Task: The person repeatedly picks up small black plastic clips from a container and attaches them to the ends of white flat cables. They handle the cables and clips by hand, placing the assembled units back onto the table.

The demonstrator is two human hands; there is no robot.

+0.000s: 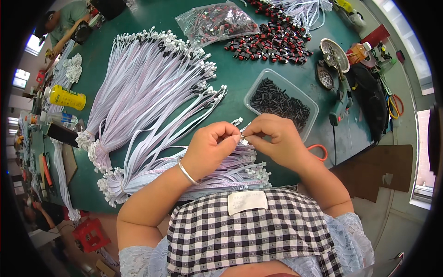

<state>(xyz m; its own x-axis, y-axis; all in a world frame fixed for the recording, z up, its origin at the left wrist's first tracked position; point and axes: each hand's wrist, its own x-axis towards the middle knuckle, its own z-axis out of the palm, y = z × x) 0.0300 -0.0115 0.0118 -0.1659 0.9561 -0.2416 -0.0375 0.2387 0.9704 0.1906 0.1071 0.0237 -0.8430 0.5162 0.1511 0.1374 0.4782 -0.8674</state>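
Bright, even daylight from windows (422, 152) at the right; sharp centre, soft shadows, fisheye-bent edges with black corners.

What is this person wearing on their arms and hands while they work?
Both hands are bare, with no gloves. The left hand has a thin silver bangle around its wrist; the right hand shows no jewellery. The forearms are uncovered. Short, pale blue lace sleeves end near the shoulders, beside a black-and-white checked apron with a pale patch on it.
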